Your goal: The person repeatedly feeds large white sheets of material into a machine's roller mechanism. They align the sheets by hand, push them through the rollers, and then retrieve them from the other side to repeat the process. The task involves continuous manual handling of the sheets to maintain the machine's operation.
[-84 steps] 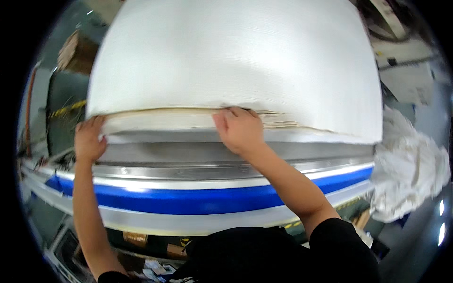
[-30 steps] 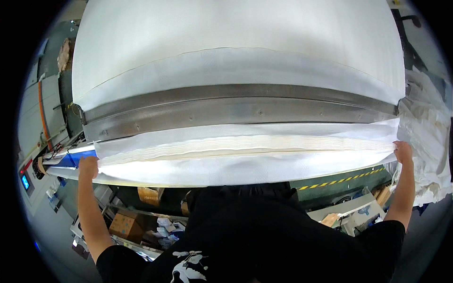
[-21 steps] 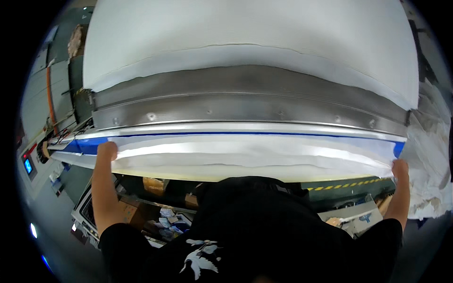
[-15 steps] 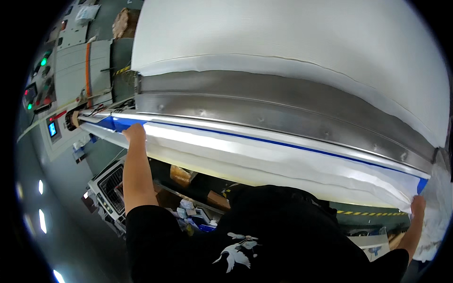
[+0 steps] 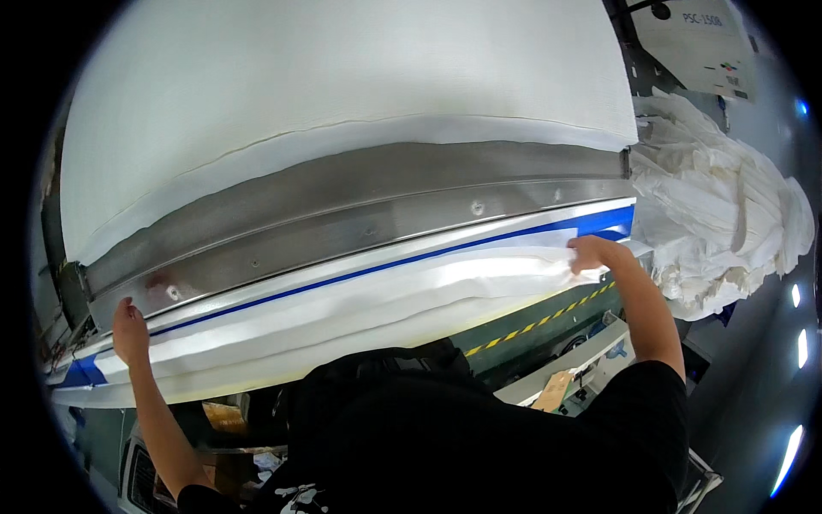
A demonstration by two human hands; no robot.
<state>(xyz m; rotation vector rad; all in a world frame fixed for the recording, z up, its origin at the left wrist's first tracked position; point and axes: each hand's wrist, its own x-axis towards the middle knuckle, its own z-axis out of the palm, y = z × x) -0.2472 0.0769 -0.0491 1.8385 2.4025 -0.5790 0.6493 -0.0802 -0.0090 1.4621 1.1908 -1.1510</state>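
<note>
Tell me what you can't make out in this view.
All in the head view:
White sheet: far end, cut off by the top edge.
Shirt print: lower part, cut off by the bottom edge.
Metal plate: whether the left hand touches it; the hand hides this.
White layers: part behind the right hand.

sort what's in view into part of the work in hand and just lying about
Part of the work:
long white strip
right hand, at its right end
left hand, near its left end
blue band alongside

Apparently lying about:
crumpled white heap
brown box
</note>
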